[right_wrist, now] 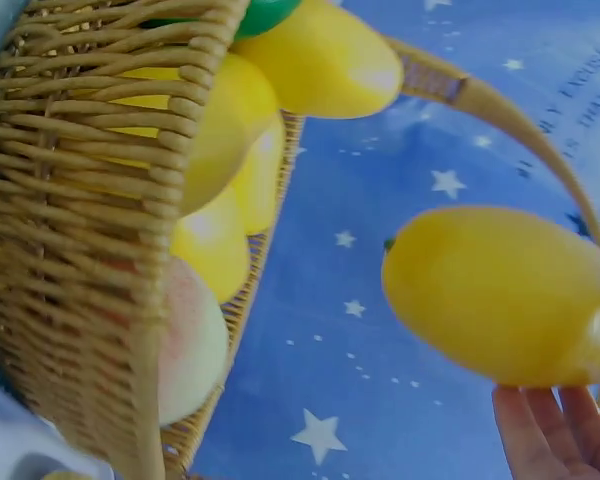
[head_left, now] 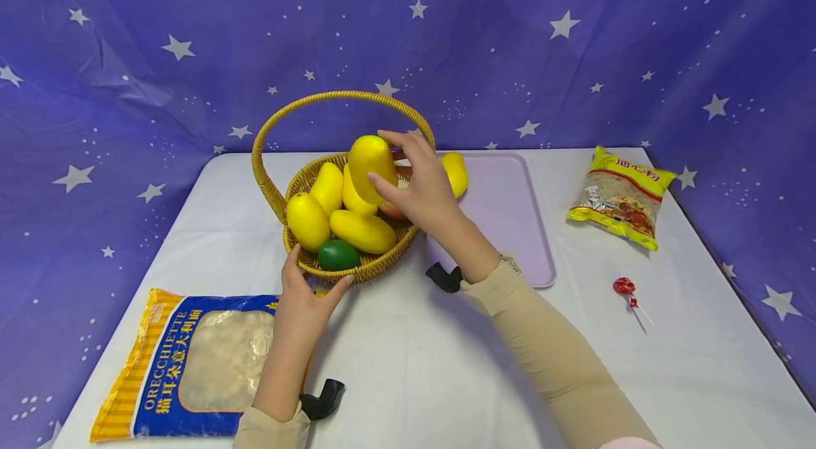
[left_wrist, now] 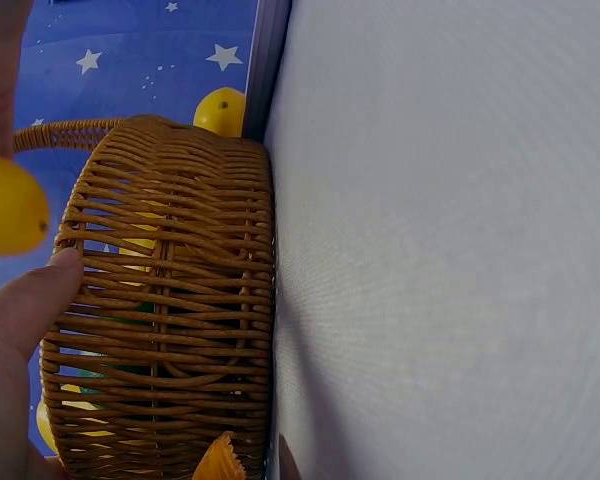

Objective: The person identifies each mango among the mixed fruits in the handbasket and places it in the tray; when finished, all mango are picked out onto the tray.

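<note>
My right hand (head_left: 423, 183) grips a yellow mango (head_left: 372, 167) between thumb and fingers, raised over the wicker basket (head_left: 382, 266). In the right wrist view this mango (right_wrist: 495, 295) hangs apart from the fruit below, fingertips along its side. With thumb and fingers spread, my left hand (head_left: 306, 307) holds the basket's front rim; its thumb (left_wrist: 40, 295) lies against the weave in the left wrist view. Inside the basket are several yellow mangoes (head_left: 363, 231), a dark green fruit (head_left: 338, 256) and a pinkish, pale peach (right_wrist: 192, 340).
Right of the basket lies a lilac tray (head_left: 503, 222) with a yellow mango (head_left: 455, 174) at its left side. An orecchiette bag (head_left: 223, 364) lies under my left forearm. A yellow pasta bag (head_left: 618, 197) and a red lollipop (head_left: 625, 286) are at right. The basket handle (head_left: 341, 95) arches overhead.
</note>
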